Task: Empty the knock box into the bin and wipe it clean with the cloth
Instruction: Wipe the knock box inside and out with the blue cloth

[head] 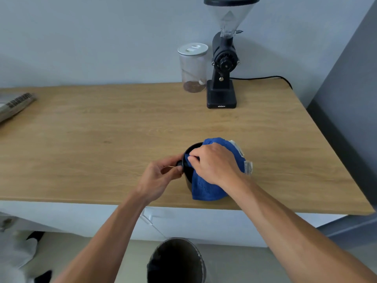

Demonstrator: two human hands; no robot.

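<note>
The black knock box [188, 174] stands near the front edge of the wooden counter [102, 139]. A blue cloth [208, 188] is draped over its right side and front, with a white tag showing at the right. My right hand [214, 164] lies on top of the cloth and pinches it at the box's rim. My left hand [161, 176] grips the left side of the box at the end of its bar. On the floor below the counter's edge, between my forearms, stands the dark bin [176, 260]. The inside of the box is mostly hidden.
A black coffee grinder [222, 74] with a clear hopper stands at the back, its cable running right. A glass jar [193, 68] with a white lid is beside it. A folded striped item [14, 106] lies at the counter's left edge.
</note>
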